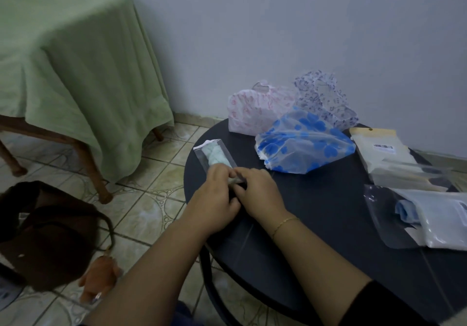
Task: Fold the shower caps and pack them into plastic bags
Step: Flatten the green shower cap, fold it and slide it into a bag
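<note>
A: Nearest the person?
B: Left hand (218, 191) and right hand (255, 189), fingers pinching the open end of a clear plastic bag (214, 155) at the round table's (316, 224) left edge; a folded pale green shower cap (216, 155) lies inside.
A: Right side?
B: Flat packets (394, 159), spare bags.
A: Farther back?
B: Blue-flowered cap (303, 141), pink-print cap (255, 109), purple-print cap (323, 95): three unfolded, unpacked.

Just to the right of the right hand (255, 194) the dark table (316, 214) lies bare and passable, while the blue flowered cap (303, 141) blocks beyond the hands and the flat packets (429, 214) far right.
</note>
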